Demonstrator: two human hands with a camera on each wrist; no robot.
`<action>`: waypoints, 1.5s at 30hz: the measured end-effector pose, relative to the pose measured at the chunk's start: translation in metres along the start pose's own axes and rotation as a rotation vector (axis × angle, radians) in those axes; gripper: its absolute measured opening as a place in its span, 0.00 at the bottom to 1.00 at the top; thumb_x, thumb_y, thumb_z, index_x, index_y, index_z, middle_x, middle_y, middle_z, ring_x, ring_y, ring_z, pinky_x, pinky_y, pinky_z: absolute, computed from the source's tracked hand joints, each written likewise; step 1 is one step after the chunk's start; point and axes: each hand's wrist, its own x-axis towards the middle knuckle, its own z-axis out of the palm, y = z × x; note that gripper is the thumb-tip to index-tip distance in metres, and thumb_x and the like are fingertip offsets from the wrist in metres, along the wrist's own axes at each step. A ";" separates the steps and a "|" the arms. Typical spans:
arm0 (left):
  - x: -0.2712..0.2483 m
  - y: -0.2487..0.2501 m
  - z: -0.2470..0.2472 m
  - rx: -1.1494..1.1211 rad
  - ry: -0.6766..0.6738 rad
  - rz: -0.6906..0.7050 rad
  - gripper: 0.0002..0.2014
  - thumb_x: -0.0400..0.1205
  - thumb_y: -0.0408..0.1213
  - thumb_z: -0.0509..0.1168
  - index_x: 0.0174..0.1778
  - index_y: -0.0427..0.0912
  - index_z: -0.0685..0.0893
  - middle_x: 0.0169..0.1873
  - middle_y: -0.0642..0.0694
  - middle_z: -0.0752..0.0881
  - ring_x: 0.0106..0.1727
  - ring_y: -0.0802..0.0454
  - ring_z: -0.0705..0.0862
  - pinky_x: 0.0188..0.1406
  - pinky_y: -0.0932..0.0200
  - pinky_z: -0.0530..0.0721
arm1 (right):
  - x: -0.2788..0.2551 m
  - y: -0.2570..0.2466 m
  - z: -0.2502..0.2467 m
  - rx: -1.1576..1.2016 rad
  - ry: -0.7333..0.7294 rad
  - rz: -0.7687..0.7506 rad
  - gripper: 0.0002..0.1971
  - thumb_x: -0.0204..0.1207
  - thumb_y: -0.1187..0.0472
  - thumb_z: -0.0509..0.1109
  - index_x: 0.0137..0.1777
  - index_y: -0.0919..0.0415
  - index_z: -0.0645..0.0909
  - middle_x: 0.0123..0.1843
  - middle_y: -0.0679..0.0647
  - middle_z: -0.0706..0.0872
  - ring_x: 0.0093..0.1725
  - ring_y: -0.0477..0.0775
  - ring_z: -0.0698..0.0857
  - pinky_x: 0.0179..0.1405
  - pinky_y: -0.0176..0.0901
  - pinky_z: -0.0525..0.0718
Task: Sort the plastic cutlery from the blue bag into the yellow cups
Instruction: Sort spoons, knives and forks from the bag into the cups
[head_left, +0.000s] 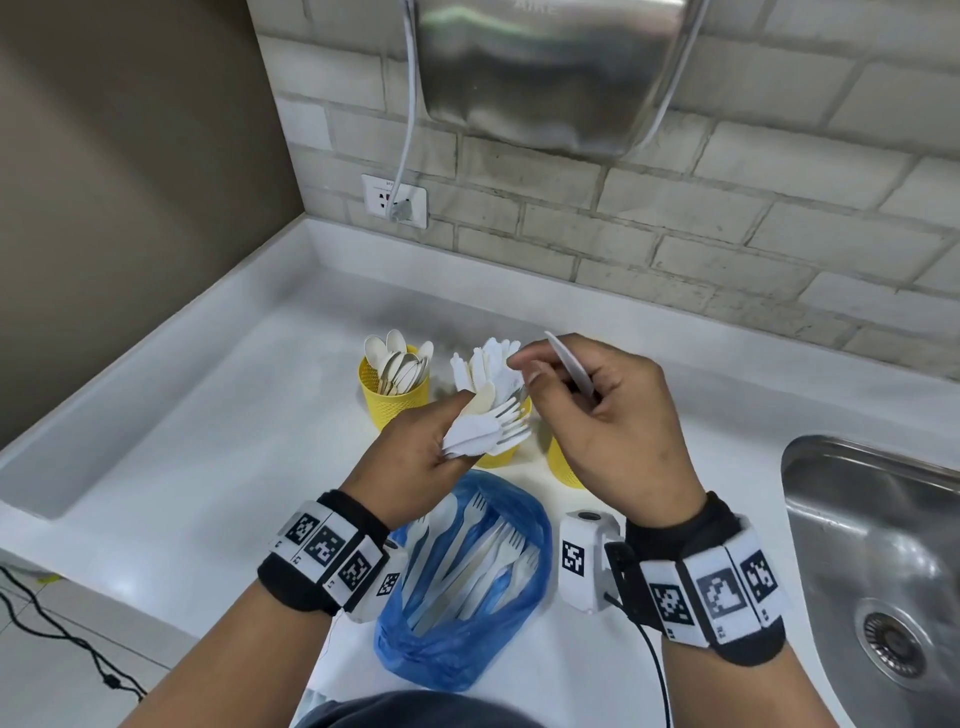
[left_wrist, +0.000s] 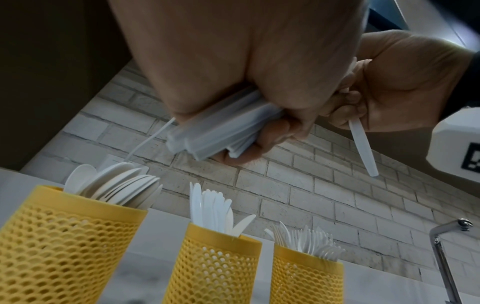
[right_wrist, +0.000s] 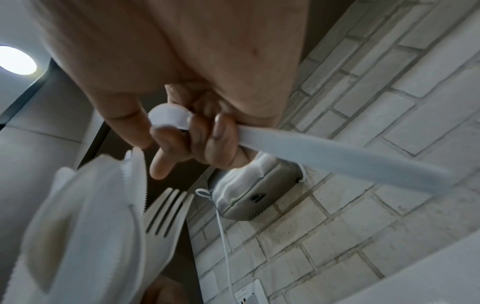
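Note:
My left hand (head_left: 457, 415) grips a bundle of white plastic cutlery (head_left: 491, 423), forks, knives and a spoon fanned out above the cups; its handles (left_wrist: 215, 131) stick out below my fist. My right hand (head_left: 540, 369) holds a single white knife (head_left: 569, 364) just right of the bundle, fingers curled round it (right_wrist: 337, 158). Three yellow mesh cups stand in a row: the spoon cup (left_wrist: 64, 242), the knife cup (left_wrist: 213, 265) and the fork cup (left_wrist: 306, 273). The blue bag (head_left: 467, 644) lies open on the counter below my wrists, with several white pieces inside.
A steel sink (head_left: 872, 571) is sunk in the white counter at the right, its tap (left_wrist: 441, 257) behind it. A metal hand dryer (head_left: 550, 78) hangs on the brick wall, its cable running to a socket (head_left: 395, 200). The counter (head_left: 208, 415) has a raised back edge.

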 end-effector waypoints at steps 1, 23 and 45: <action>0.000 0.000 0.000 0.006 0.002 0.002 0.21 0.84 0.35 0.69 0.72 0.55 0.79 0.58 0.56 0.89 0.58 0.57 0.86 0.58 0.48 0.86 | 0.000 0.000 0.000 -0.007 -0.024 0.002 0.07 0.79 0.60 0.72 0.51 0.53 0.91 0.40 0.57 0.90 0.35 0.51 0.86 0.37 0.40 0.84; 0.001 0.000 -0.002 0.116 -0.031 -0.046 0.21 0.85 0.40 0.69 0.72 0.61 0.74 0.59 0.54 0.89 0.56 0.53 0.87 0.53 0.42 0.88 | 0.005 0.010 0.000 0.055 0.071 -0.025 0.11 0.83 0.57 0.75 0.44 0.64 0.88 0.38 0.61 0.89 0.38 0.62 0.87 0.39 0.58 0.85; -0.001 0.006 0.001 0.118 -0.069 -0.035 0.20 0.85 0.40 0.68 0.70 0.62 0.73 0.54 0.53 0.89 0.50 0.52 0.87 0.47 0.42 0.87 | 0.014 0.001 -0.005 0.489 0.429 0.010 0.13 0.92 0.59 0.54 0.49 0.58 0.77 0.41 0.52 0.84 0.39 0.51 0.82 0.41 0.46 0.81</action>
